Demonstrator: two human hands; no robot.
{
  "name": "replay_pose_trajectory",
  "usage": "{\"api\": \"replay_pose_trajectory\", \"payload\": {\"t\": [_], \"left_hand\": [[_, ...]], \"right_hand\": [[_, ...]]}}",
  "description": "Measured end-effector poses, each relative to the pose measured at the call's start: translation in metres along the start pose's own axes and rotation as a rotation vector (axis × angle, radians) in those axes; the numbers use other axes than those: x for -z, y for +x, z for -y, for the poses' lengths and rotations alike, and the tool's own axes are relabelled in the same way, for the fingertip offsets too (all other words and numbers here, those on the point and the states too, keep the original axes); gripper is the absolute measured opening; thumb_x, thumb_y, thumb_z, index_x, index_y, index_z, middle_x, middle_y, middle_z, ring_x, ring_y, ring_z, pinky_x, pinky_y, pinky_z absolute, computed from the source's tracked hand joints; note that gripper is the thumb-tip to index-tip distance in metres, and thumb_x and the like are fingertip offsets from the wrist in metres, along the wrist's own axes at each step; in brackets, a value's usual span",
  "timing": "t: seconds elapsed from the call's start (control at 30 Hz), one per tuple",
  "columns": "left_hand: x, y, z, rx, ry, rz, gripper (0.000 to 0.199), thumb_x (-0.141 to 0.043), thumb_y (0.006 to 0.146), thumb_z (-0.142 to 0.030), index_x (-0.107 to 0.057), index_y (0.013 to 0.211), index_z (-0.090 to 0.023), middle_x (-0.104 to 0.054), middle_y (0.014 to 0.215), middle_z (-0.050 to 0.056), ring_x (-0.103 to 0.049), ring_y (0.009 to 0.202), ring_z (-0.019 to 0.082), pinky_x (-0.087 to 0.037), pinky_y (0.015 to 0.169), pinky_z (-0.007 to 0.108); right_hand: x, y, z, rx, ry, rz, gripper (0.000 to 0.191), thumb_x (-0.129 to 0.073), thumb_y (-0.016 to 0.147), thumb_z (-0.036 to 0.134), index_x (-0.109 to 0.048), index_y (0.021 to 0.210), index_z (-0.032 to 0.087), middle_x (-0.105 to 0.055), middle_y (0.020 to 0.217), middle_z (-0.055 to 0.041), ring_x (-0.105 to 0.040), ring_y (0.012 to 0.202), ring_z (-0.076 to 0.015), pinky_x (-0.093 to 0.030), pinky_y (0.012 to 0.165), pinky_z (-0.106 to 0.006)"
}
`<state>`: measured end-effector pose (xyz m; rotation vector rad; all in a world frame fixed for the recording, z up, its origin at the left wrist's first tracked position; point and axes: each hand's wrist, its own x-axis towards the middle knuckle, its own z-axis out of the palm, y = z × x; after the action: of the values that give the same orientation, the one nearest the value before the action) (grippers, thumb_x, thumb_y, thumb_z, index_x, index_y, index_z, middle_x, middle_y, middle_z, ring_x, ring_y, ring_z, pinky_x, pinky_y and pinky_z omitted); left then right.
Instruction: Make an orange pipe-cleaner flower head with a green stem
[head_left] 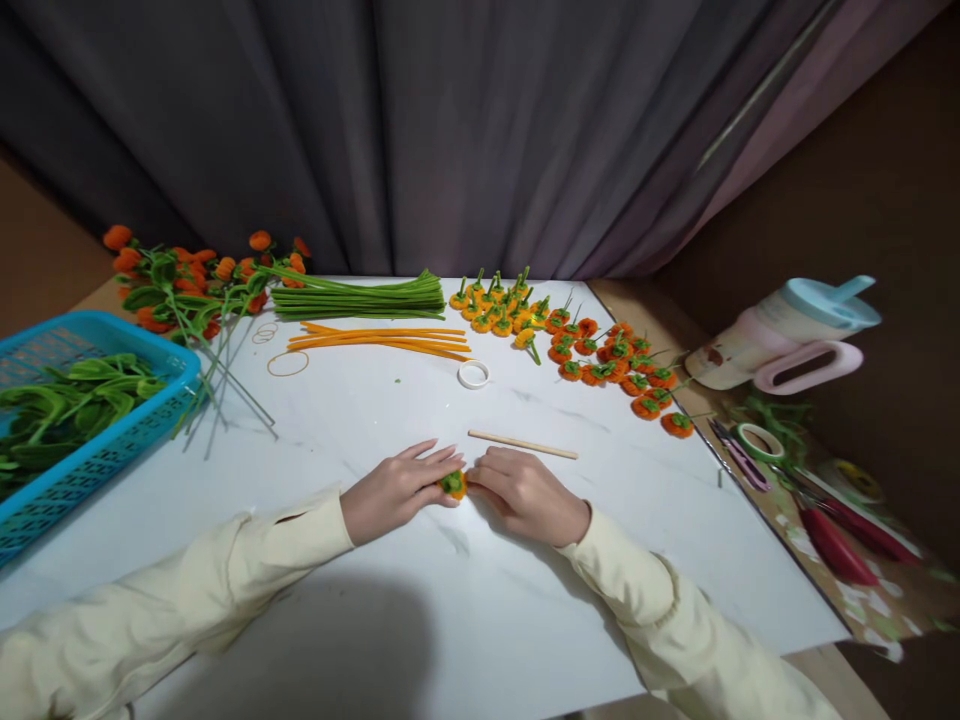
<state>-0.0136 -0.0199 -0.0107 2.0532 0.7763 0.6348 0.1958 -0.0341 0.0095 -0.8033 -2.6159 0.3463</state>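
Near the middle of the white table, my left hand [409, 490] pinches a small orange pipe-cleaner fruit [453, 485] with a green leafy top, between thumb and fingers. My right hand [525, 492] is curled closed just to the right of it, fingertips at or very near its edge. Whatever those fingertips grip is hidden. Behind the right hand a thin wooden stick [523, 444] lies flat. Farther back are a white ring-shaped roll [473, 374] and a bunch of orange pipe cleaners [379, 340].
Green stems [358, 297] lie at the back, beside yellow-orange fruits [501, 305] and darker orange ones [616, 355]. At left stand a blue basket [97, 465] of green leaves and finished orange sprays [202, 270]. A tumbler [780, 335] and red-handled pliers [836, 545] are at right.
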Motion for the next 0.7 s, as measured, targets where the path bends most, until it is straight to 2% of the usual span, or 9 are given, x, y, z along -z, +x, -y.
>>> {"api": "replay_pose_trajectory", "payload": {"t": [0.13, 0.27, 0.37, 0.47, 0.57, 0.63, 0.7], "left_hand": [[0.0008, -0.0007, -0.0001, 0.018, -0.048, -0.007, 0.036, -0.059, 0.079, -0.028, -0.059, 0.116, -0.029, -0.06, 0.117, -0.002, -0.049, 0.117, 0.022, -0.025, 0.108, 0.037], [0.0019, -0.0007, -0.0023, 0.125, -0.04, -0.061, 0.043, -0.065, 0.073, -0.034, -0.059, 0.116, -0.027, -0.06, 0.118, 0.0, -0.046, 0.12, 0.024, -0.033, 0.104, 0.038], [0.0041, 0.0008, -0.0058, 0.233, -0.112, -0.095, 0.056, -0.069, 0.067, -0.038, -0.056, 0.119, -0.022, -0.059, 0.119, 0.003, -0.052, 0.114, 0.025, -0.042, 0.097, 0.035], [0.0064, 0.0023, -0.0079, 0.284, -0.274, -0.084, 0.053, -0.067, 0.069, -0.037, -0.055, 0.118, -0.019, -0.063, 0.114, 0.004, -0.057, 0.107, 0.023, -0.048, 0.09, 0.031], [0.0073, 0.0024, -0.0072, 0.289, -0.335, -0.08, 0.043, -0.065, 0.072, -0.035, -0.057, 0.11, -0.017, -0.066, 0.108, 0.004, -0.06, 0.101, 0.022, -0.05, 0.085, 0.03], [0.0073, 0.0022, -0.0063, 0.283, -0.333, -0.111, 0.035, -0.064, 0.073, -0.034, -0.06, 0.103, -0.016, -0.067, 0.102, 0.005, -0.062, 0.094, 0.02, -0.05, 0.083, 0.029], [0.0074, 0.0024, -0.0066, 0.274, -0.327, -0.139, 0.028, -0.063, 0.075, -0.035, -0.061, 0.095, -0.015, -0.068, 0.096, 0.005, -0.063, 0.088, 0.018, -0.049, 0.082, 0.028]], "right_hand": [[-0.006, 0.0, 0.0029, 0.038, -0.148, -0.034, 0.024, -0.033, 0.084, 0.006, -0.055, 0.078, 0.012, -0.054, 0.069, -0.0087, -0.043, 0.065, -0.0198, -0.033, 0.058, -0.031], [-0.0092, -0.0002, 0.0033, -0.016, -0.072, -0.086, 0.022, -0.035, 0.084, 0.009, -0.056, 0.08, 0.013, -0.055, 0.068, -0.0081, -0.045, 0.064, -0.0194, -0.033, 0.059, -0.031], [-0.0078, 0.0007, 0.0031, -0.148, 0.155, -0.177, 0.019, -0.04, 0.087, 0.015, -0.058, 0.082, 0.013, -0.057, 0.069, -0.0067, -0.048, 0.064, -0.0172, -0.036, 0.061, -0.029], [-0.0046, 0.0024, 0.0026, -0.362, 0.479, -0.247, 0.018, -0.049, 0.087, 0.025, -0.061, 0.079, 0.014, -0.058, 0.068, -0.0045, -0.049, 0.06, -0.014, -0.038, 0.058, -0.026], [-0.0024, 0.0041, 0.0021, -0.55, 0.816, -0.205, 0.024, -0.057, 0.081, 0.036, -0.061, 0.075, 0.014, -0.058, 0.064, -0.0027, -0.049, 0.056, -0.0124, -0.038, 0.053, -0.024], [-0.0023, 0.0051, 0.0028, -0.595, 0.977, -0.152, 0.028, -0.061, 0.078, 0.042, -0.06, 0.074, 0.014, -0.056, 0.062, -0.0015, -0.049, 0.055, -0.0123, -0.039, 0.053, -0.024], [-0.0032, 0.0057, 0.0047, -0.583, 1.008, -0.143, 0.03, -0.061, 0.077, 0.043, -0.059, 0.075, 0.014, -0.056, 0.062, -0.0014, -0.049, 0.056, -0.0122, -0.04, 0.053, -0.024]]}}
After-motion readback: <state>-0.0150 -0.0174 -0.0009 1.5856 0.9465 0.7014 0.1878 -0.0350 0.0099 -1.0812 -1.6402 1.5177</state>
